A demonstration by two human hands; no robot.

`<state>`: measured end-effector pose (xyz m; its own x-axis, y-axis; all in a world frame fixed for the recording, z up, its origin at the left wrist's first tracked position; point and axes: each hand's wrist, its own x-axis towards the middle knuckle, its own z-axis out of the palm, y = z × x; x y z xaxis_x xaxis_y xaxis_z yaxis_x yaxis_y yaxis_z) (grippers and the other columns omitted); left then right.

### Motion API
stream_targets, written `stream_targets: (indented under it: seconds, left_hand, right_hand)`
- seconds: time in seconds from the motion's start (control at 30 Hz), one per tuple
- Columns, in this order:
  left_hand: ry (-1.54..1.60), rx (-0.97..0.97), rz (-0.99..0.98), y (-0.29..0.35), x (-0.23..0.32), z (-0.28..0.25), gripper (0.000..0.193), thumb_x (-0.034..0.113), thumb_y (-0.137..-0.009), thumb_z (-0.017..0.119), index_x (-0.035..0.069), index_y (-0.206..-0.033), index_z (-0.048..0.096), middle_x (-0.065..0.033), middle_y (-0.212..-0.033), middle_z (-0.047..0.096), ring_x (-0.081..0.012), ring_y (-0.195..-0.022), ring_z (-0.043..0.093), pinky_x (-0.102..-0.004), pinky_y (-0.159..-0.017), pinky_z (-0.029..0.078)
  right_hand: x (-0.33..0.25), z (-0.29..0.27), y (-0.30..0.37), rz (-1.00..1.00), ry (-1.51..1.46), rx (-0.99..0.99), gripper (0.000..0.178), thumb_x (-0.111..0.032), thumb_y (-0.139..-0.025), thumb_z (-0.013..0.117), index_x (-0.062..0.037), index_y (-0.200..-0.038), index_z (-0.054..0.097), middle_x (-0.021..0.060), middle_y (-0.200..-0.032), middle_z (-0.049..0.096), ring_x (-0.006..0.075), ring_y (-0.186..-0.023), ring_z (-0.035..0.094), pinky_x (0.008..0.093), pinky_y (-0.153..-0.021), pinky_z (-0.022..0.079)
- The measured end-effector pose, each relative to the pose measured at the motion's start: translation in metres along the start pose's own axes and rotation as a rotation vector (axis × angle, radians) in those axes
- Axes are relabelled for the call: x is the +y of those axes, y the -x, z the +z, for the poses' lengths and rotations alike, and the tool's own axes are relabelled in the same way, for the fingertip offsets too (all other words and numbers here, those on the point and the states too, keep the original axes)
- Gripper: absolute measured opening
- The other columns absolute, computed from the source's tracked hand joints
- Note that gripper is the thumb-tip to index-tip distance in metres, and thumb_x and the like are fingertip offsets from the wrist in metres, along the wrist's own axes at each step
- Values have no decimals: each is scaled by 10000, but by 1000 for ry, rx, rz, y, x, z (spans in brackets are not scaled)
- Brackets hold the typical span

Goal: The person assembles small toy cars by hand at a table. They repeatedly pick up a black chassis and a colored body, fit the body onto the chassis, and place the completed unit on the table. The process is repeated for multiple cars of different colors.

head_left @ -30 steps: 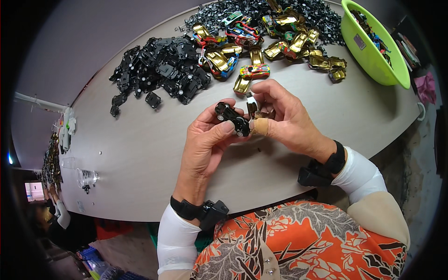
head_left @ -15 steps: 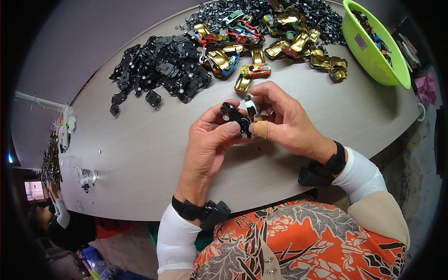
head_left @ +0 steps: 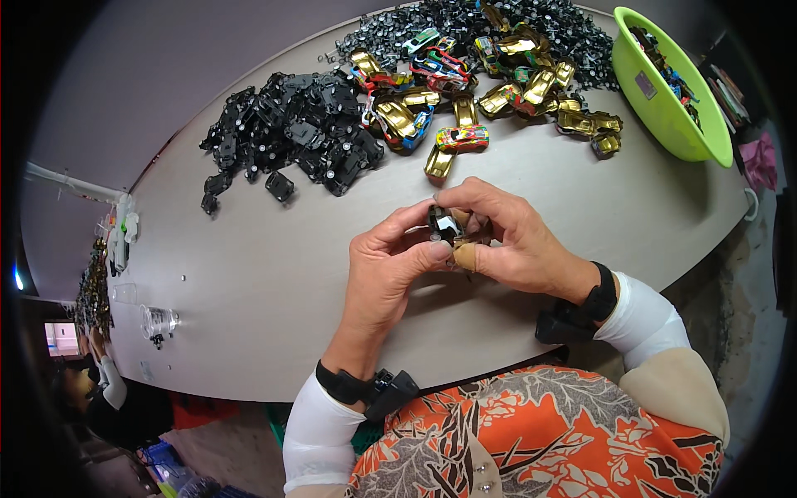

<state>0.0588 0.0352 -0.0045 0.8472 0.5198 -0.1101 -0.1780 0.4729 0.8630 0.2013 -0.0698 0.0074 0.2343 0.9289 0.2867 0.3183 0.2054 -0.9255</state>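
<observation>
My left hand (head_left: 378, 266) is closed on a black toy car chassis (head_left: 435, 219), thumb and fingers gripping its sides. Against it, my right hand (head_left: 531, 249) pinches a toy car body shell (head_left: 449, 226), of which a white and dark part shows. The two pieces are pressed together or nearly so; fingers hide most of both. A tan wrap covers the right thumb (head_left: 475, 258). Just beyond my hands lie a red, yellow and green toy car shell (head_left: 462, 139) and a gold-lined one (head_left: 439, 165).
Black chassis (head_left: 290, 124) are heaped at the back left, colourful and gold shells (head_left: 398, 116) beside them, small dark wheel parts (head_left: 573, 41) behind. A lime-green basin (head_left: 664, 104) stands back right. Clear plastic cups (head_left: 155, 319) stand left; another person (head_left: 104, 386) sits at far left.
The chassis and the shell have come together between my hands, and the chassis has turned more upright. My right fingers have lowered and curled around the pieces. The view has shifted slightly.
</observation>
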Motion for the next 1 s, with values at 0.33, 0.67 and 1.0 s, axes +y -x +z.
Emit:
stream_targets:
  seconds: [0.33, 0.67, 1.0]
  left_hand:
    - [-249, -82, 65, 3, -1, 5, 359, 35, -852, 583, -8, -1205, 533, -69, -1065, 567, -156, -927, 582, -268, -726, 552]
    - [-359, -125, 78, 6, -1, 2, 453, 26, -826, 606, -6, -1261, 484, -87, -1119, 581, -133, -972, 564, -276, -795, 513]
    - [-313, -120, -138, 4, 4, -3, 319, 14, -707, 724, 41, -994, 587, 29, -823, 575, -23, -700, 509, -174, -628, 435]
  right_hand:
    - [-4, -7, 0, 125, -192, -25, 228, -25, -777, 623, -2, -995, 560, 30, -785, 531, 77, -674, 518, 239, -604, 446]
    - [6, -10, 1, 172, -220, 41, 105, -49, -801, 599, 0, -891, 573, 3, -796, 560, 49, -663, 509, 213, -584, 423]
    - [-9, -33, -5, 212, -205, -238, 148, -109, -867, 544, -9, -965, 591, 7, -804, 512, 67, -618, 480, 228, -536, 408]
